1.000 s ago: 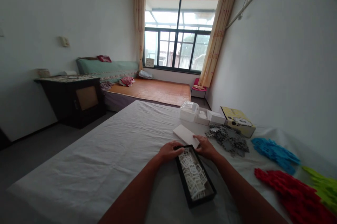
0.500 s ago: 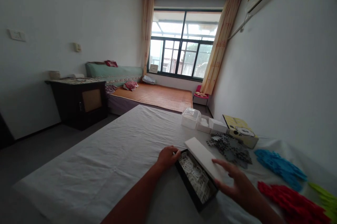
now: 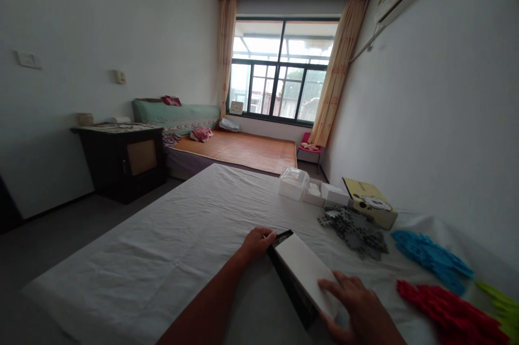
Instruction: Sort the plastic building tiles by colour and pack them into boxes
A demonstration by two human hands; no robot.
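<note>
A long black box (image 3: 288, 284) rests on the white cloth, turned at an angle before me. Over its opening lies a white lid (image 3: 304, 264), tilted and not flush, so the box's contents are mostly covered. The far left corner of the box is gripped by my left hand (image 3: 258, 242), fingers curled over the rim. My right hand (image 3: 357, 302) clasps the near end of the lid, its fingers on top and thumb at the lower edge.
The cloth-covered table (image 3: 162, 247) carries grey interlocking pieces (image 3: 357, 229), blue pieces (image 3: 432, 258), red pieces (image 3: 450, 310) and green pieces (image 3: 498, 302) at the right. Behind them stand a clear plastic box (image 3: 293, 183), small white boxes (image 3: 335, 193) and a yellow box (image 3: 371, 201).
My right hand has brought the white lid left and toward me, over the box. White pieces visible inside before are now mostly covered. My left hand stays at the corner.
</note>
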